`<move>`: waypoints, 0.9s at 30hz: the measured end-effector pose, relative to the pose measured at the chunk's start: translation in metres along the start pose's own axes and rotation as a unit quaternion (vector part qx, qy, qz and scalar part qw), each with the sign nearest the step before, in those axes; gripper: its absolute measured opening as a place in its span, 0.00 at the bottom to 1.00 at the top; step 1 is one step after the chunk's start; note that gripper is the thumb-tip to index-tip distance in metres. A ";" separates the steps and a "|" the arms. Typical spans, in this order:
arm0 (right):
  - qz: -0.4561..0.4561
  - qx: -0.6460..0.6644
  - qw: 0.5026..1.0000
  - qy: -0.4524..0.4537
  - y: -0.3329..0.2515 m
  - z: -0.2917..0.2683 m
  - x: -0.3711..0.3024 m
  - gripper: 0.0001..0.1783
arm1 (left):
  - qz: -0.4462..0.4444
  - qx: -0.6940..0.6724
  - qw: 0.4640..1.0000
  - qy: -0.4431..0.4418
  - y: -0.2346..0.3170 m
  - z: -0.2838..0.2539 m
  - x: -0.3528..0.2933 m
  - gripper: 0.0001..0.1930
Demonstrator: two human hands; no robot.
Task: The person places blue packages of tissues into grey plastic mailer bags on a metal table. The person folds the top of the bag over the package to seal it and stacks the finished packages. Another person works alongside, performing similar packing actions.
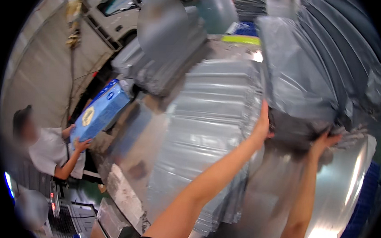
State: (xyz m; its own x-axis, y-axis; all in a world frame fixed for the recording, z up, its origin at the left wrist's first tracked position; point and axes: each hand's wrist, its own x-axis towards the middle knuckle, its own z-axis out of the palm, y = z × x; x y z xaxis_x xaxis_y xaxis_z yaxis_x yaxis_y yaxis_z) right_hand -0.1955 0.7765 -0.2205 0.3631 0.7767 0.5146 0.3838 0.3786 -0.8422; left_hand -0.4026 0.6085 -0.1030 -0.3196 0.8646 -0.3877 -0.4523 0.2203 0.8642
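A large bundle in shiny dark grey plastic point(299, 68) is before me on the right, its near end low and creased. My left hand point(264, 122) lies along the bundle's left side, fingers pointing up and away, thumb near the lower edge. At the near right corner my right hand point(324, 144) grips the plastic, some of its fingers hidden by the folds. Left of the bundle lies a long overlapping row of flat silvery-grey plastic bags point(209, 124), passing behind my left forearm.
The bundle is over a shiny metal table point(336, 193). Tall grey sheets point(342, 45) crowd the far right. At left a co-worker point(55, 149) holds a blue package point(99, 110). More grey bundles point(163, 62) stand at the back, with a truck point(112, 13) beyond.
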 end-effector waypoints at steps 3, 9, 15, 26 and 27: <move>-0.090 -0.154 0.946 -0.272 -0.044 -0.072 -0.051 0.38 | 0.180 0.161 0.969 0.050 -0.054 -0.070 -0.073 0.34; -0.201 -0.341 0.818 -0.418 -0.072 -0.199 -0.144 0.37 | 0.224 0.530 0.802 0.159 -0.062 -0.202 -0.330 0.23; -0.225 -0.413 0.775 -0.421 -0.184 -0.297 -0.275 0.31 | 0.179 0.608 0.755 0.169 -0.139 -0.283 -0.517 0.18; -0.265 -0.476 0.735 -0.404 -0.261 -0.345 -0.379 0.34 | 0.205 0.576 0.701 0.366 -0.094 -0.343 -0.741 0.19; -0.264 -0.467 0.745 -0.397 -0.262 -0.345 -0.380 0.33 | 0.220 0.653 0.569 0.449 -0.077 -0.349 -0.764 0.11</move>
State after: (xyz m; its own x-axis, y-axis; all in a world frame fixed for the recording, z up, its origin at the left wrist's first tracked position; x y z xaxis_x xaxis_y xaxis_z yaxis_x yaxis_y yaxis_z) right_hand -0.1411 0.2081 -0.1400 -0.5218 0.8369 0.1653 0.8530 0.5092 0.1147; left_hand -0.4141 -0.2262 0.0147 -0.7247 0.5164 0.4562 0.6529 0.7262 0.2152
